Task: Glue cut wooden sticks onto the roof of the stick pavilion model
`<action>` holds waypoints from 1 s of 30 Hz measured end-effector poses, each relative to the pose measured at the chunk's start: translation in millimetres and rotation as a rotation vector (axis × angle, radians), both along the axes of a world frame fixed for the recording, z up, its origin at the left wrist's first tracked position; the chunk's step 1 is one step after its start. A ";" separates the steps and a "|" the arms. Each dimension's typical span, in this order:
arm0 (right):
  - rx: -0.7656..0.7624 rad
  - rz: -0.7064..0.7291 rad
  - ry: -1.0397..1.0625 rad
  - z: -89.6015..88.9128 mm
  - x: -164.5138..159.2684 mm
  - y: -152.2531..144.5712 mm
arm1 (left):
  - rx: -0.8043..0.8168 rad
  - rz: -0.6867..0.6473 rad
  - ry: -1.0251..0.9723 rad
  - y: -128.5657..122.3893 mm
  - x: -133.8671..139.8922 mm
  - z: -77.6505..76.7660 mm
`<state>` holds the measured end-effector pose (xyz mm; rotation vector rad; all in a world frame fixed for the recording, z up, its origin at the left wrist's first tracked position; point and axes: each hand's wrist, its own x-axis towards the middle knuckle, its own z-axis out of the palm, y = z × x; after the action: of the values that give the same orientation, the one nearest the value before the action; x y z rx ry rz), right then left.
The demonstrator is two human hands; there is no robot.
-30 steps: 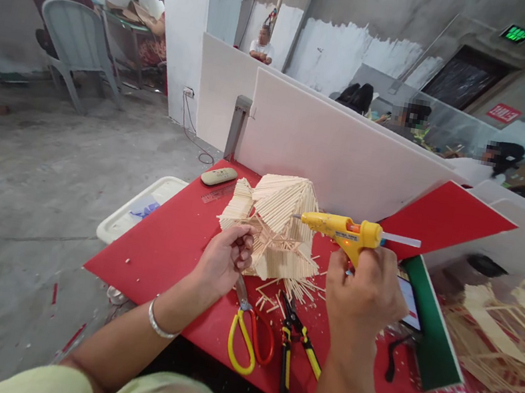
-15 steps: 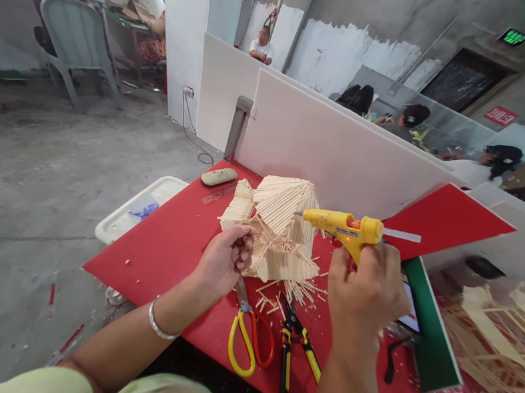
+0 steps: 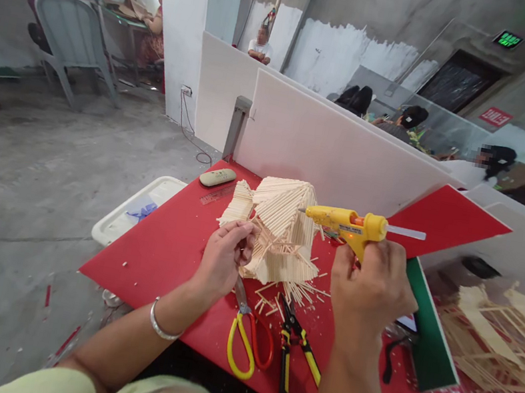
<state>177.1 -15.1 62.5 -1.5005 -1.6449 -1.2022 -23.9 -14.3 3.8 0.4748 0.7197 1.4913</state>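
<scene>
In my right hand (image 3: 374,284) is a yellow hot glue gun (image 3: 346,223), its nozzle pointing left and a clear glue stick (image 3: 406,233) poking out of its back. A small model house of thin wooden sticks (image 3: 285,211) stands on the red tabletop (image 3: 156,252) ahead of me. My left hand (image 3: 226,254) is at the model's near left side, thumb and fingers pinched together; what they hold, if anything, I cannot make out. Scissors (image 3: 245,339) with one yellow and one red handle lie below that hand. Beside them are black-and-yellow pliers (image 3: 292,344).
Loose sticks (image 3: 299,291) are scattered before the model. An oval case (image 3: 218,177) lies at the far left corner. A green board (image 3: 431,335) separates off another stick model (image 3: 498,326) on the right. White panels (image 3: 333,141) line the back; people sit beyond.
The glue gun has shifted slightly to the right in my right hand. My left hand stays pinched in nearly the same place, and the model has not moved.
</scene>
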 end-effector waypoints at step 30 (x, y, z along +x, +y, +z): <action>0.043 -0.013 -0.051 5.4 -0.5 -3.3 | 0.017 0.009 0.038 -5.3 0.7 -1.9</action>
<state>176.7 -18.4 67.9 -1.4670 -1.6350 -1.2844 -23.2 -19.7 1.9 0.5140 0.7401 1.5012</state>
